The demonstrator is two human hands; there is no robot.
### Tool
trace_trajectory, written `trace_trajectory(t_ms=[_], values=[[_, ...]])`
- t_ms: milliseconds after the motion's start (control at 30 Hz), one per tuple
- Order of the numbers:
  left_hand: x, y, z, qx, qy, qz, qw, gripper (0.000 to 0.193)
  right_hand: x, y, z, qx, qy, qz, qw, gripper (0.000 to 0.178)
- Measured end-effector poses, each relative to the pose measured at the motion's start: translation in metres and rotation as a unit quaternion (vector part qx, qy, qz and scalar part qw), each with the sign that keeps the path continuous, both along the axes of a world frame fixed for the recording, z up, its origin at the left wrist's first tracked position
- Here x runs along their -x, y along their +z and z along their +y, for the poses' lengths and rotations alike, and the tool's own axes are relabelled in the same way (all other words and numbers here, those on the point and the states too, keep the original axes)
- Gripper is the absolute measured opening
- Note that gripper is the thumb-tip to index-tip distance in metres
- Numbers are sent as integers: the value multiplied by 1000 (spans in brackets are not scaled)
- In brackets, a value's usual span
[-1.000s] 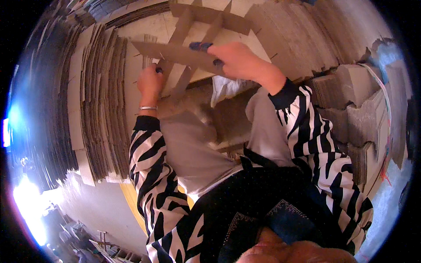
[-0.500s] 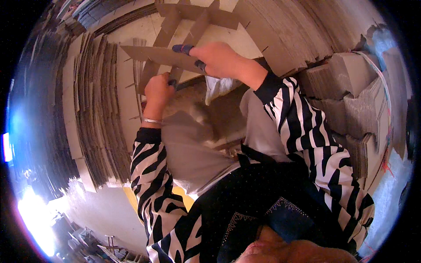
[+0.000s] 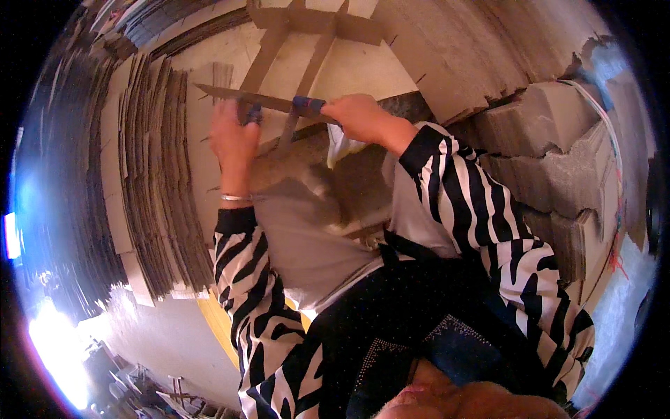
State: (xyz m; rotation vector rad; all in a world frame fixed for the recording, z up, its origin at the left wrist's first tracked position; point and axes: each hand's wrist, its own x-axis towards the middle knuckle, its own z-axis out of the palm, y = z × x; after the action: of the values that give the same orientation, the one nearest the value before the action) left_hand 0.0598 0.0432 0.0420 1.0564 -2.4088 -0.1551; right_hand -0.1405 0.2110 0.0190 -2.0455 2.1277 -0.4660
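Note:
A slotted brown cardboard strip (image 3: 276, 103) lies crosswise between my hands, seen nearly edge-on. My left hand (image 3: 235, 143) closes on it near its left end, slightly blurred. Around its right end are the closed fingers of my right hand (image 3: 363, 117). Dark blue coverings show on fingers of both hands. Two long cardboard strips (image 3: 317, 61) run away from me and meet this strip from beneath. At their far end another cross strip (image 3: 359, 29) joins them, so they form an open grid over a pale surface (image 3: 370, 66). My fingertips partly hide the near joints.
Tall stacks of cardboard sheets (image 3: 157, 174) stand at my left. More sheets (image 3: 460, 56) lean at the far right, with cardboard bundles (image 3: 548, 171) below them. A white crumpled piece (image 3: 342, 143) hangs at the near edge, above my knees. Cords run along the right side.
The near strip has tipped from showing its flat face to nearly edge-on. My left hand has shifted left along it; my right hand has moved slightly right and down.

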Motion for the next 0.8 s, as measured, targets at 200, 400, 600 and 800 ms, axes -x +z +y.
trace_trajectory(t_ms=[200,400,600,800], values=[[-22,-4,-23,-88,119,-212,966,24,-15,16,3,-80,0,36,996,32],[-8,-32,-49,-120,89,-200,968,24,-16,22,-1,-52,-42,-7,998,29],[-32,-7,-42,-114,53,91,988,36,68,51,72,110,-228,-16,967,49],[47,3,-49,-33,49,-31,998,38,140,9,144,-25,-379,211,900,38]])
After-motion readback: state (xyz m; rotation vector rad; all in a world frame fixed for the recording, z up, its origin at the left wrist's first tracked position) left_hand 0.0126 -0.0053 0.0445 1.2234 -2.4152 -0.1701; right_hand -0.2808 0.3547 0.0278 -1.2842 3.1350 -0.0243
